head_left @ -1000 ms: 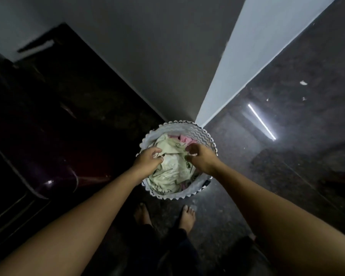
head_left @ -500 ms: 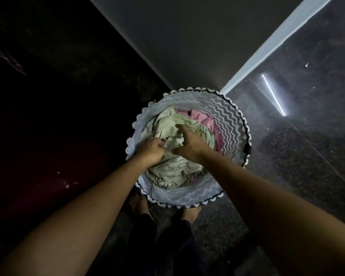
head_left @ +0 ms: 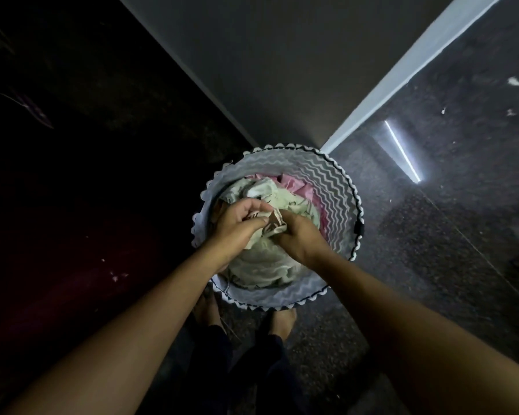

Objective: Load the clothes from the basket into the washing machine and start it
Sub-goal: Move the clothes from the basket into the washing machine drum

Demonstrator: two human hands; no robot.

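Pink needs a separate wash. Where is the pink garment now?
Head view: the pink garment lies in the basket, against its far right wall, partly under the green cloth that the left hand and right hand grip.

A dim, unevenly lit scene was recorded through a wide-angle lens.

The left side was lost in near-black shadow, where only faint reddish tones could be made out. The strongest light was seen on the right: a thin bright streak of glare (head_left: 402,152) was reflected on the glossy floor (head_left: 462,235), and a wall edge (head_left: 402,70) was picked out pale. In the middle, the basket (head_left: 339,187) and the pale cloth (head_left: 267,265) in it were softly lit, and detail was held there. Perspective was stretched towards the corners, and the forearms (head_left: 132,333) were enlarged and softened at the bottom edge. Grain was noted in the darker areas.
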